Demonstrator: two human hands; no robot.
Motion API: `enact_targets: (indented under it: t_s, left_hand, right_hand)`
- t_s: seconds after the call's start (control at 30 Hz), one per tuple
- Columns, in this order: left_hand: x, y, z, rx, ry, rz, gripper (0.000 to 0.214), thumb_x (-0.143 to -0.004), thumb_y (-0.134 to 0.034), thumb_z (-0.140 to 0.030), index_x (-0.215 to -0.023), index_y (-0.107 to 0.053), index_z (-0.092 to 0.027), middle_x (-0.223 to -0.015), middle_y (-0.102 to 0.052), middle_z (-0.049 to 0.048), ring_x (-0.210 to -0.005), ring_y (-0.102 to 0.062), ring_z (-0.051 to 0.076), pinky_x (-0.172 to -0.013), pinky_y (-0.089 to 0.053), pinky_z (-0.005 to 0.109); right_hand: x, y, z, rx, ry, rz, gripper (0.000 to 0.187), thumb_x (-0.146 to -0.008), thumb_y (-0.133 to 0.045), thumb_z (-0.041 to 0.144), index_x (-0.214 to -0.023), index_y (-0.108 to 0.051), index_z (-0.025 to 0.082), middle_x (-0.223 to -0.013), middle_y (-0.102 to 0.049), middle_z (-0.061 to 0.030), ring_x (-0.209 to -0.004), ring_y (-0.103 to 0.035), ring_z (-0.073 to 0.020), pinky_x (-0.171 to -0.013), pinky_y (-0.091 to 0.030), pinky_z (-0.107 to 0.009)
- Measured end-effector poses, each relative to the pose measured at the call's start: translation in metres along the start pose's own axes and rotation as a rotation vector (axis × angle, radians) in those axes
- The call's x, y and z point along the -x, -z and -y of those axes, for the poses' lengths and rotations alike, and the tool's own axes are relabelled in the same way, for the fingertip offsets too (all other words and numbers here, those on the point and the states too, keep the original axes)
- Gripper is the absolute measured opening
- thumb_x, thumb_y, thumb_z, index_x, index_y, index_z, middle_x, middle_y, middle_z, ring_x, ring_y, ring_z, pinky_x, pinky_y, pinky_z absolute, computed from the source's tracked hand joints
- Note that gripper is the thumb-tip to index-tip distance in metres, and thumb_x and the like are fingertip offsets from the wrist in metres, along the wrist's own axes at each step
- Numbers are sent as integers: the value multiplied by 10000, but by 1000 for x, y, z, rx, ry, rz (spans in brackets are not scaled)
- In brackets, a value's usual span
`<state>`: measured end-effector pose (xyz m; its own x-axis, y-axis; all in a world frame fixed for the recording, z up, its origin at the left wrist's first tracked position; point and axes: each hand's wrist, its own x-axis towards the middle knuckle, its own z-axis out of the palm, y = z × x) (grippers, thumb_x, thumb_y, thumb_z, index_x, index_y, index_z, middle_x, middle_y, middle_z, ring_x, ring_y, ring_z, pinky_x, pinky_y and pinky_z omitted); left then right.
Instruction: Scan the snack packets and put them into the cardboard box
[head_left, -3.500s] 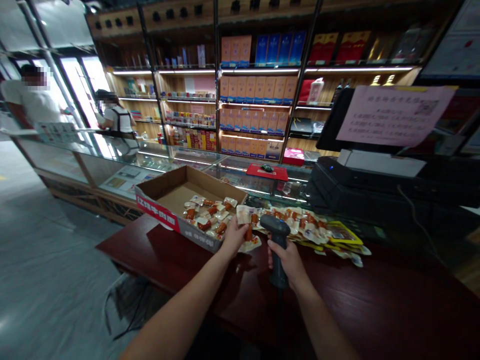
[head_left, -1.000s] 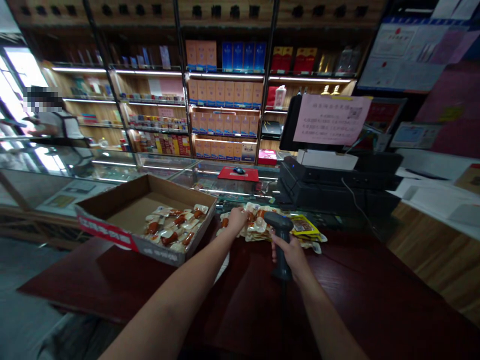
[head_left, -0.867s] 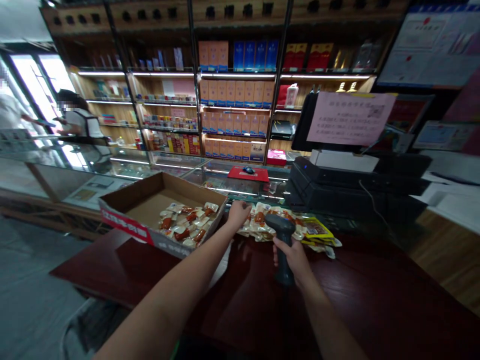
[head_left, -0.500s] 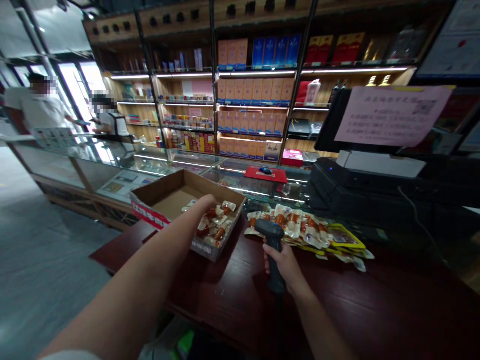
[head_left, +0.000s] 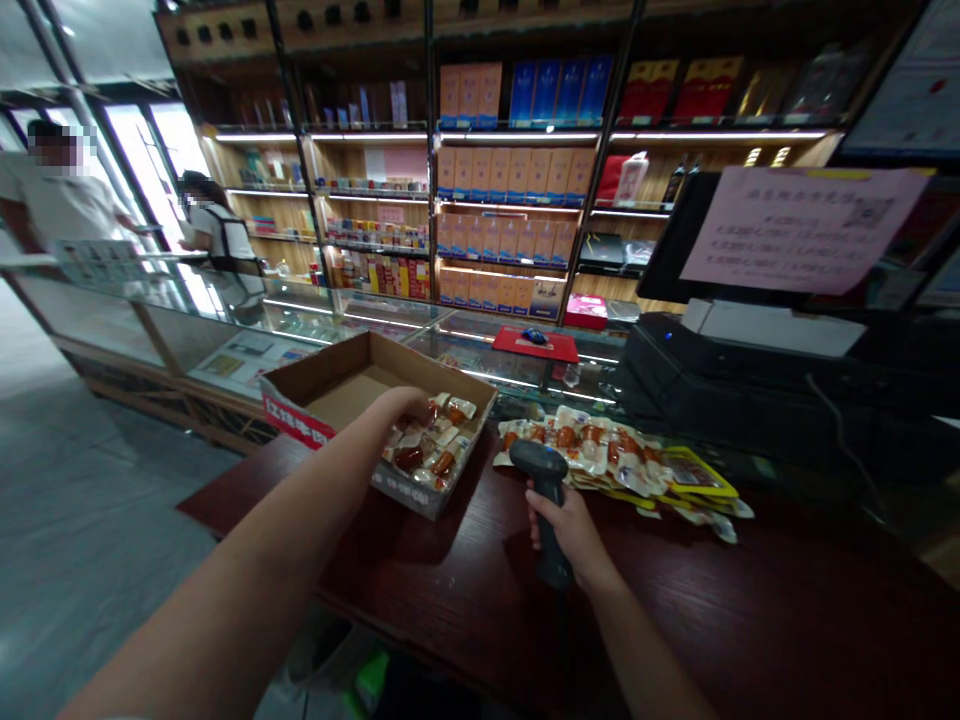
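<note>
My right hand [head_left: 566,525] is wrapped round the handle of a black barcode scanner [head_left: 546,500] held upright over the dark red counter. My left hand [head_left: 397,405] reaches into an open cardboard box [head_left: 330,385] and rests on the small clear snack packets [head_left: 431,455] with reddish contents; its fingers are hidden among them. A spread pile of the same snack packets [head_left: 600,455] lies on the counter just beyond the scanner, with yellow packets [head_left: 690,472] at its right end.
A black till with a monitor and pink notice [head_left: 757,330] stands at the right. Glass display counters [head_left: 225,320] run to the left, with two people [head_left: 214,230] behind them. Shelves of boxed goods [head_left: 510,200] fill the back wall. A red tray [head_left: 534,345] lies on the glass.
My left hand left the pile of packets by the scanner and swung left into the cardboard box. The right hand kept hold of the scanner in about the same place.
</note>
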<state>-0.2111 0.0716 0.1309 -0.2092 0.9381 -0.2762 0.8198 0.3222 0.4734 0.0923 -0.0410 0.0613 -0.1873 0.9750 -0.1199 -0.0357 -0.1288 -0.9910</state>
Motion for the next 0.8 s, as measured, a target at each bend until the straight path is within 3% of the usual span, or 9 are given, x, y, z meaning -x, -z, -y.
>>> enact_targets:
  t_s: [0.07, 0.13, 0.27, 0.4, 0.53, 0.6, 0.67, 0.73, 0.8]
  left_hand:
    - [11, 11, -4, 137, 39, 65, 186, -580, -736, -249, -574, -599, -123, -443, -539, 62, -553, -605, 239, -590, -507, 369]
    - [26, 18, -12, 458, -8, 123, 167, -651, -699, -258, -652, -617, -113, -510, -583, 68, -584, -622, 222, -634, -514, 370]
    - [60, 4, -34, 1069, -224, 263, 270, -788, -573, -346, -902, -648, -112, -737, -672, 111, -767, -657, 241, -728, -512, 419]
    - [79, -45, -58, 1270, -274, 394, 413, -831, -484, -453, -1036, -612, -117, -867, -678, 131, -879, -652, 260, -778, -499, 442]
    - [81, -102, -76, 1506, -259, 443, 433, -837, -464, -453, -1039, -600, -95, -878, -678, 152, -784, -663, 239, -714, -517, 400]
    - [78, -128, -81, 1561, -234, 402, 369, -809, -538, -421, -987, -612, -106, -819, -679, 124, -663, -646, 190, -622, -514, 322]
    - [72, -151, -79, 1572, -222, 288, 315, -747, -646, -366, -945, -616, -122, -741, -666, 71, -560, -604, 137, -544, -486, 255]
    - [65, -170, -73, 1552, -211, 171, 331, -684, -721, -304, -944, -615, -128, -690, -646, 30, -509, -571, 106, -504, -465, 222]
    - [58, -185, -63, 1521, -183, 130, 360, -655, -746, -288, -947, -616, -123, -673, -633, 18, -497, -562, 100, -481, -458, 214]
  right_hand:
    - [2, 2, 1, 2, 5, -3, 447, -603, -689, 435, -916, -533, 156, -490, -537, 64, -360, -516, -115, -338, -430, -222]
    - [5, 4, 1, -4, 15, -8, 430, -620, -684, 425, -915, -533, 152, -493, -539, 62, -365, -517, -114, -344, -435, -222]
    - [8, 7, 3, -34, 20, -10, 431, -626, -688, 421, -923, -527, 153, -495, -539, 66, -363, -505, -111, -343, -432, -225]
    - [14, 11, 9, -50, 41, -28, 403, -630, -694, 405, -906, -544, 153, -500, -546, 60, -365, -505, -113, -354, -434, -234]
    - [20, 18, 13, -69, 43, -68, 393, -635, -697, 393, -914, -552, 156, -495, -549, 61, -368, -503, -113, -362, -433, -234]
    - [22, 22, 12, -80, 47, -91, 409, -636, -699, 393, -931, -550, 152, -494, -549, 62, -369, -501, -112, -364, -435, -234]
    - [24, 28, 11, -91, 67, -108, 424, -631, -703, 399, -934, -549, 147, -491, -548, 63, -365, -498, -110, -359, -436, -234]
    - [26, 32, 10, -98, 85, -120, 430, -622, -708, 409, -921, -549, 143, -488, -544, 62, -359, -494, -109, -351, -431, -233]
    - [29, 34, 10, -101, 84, -121, 434, -619, -710, 415, -917, -547, 144, -487, -542, 62, -355, -491, -107, -347, -428, -231]
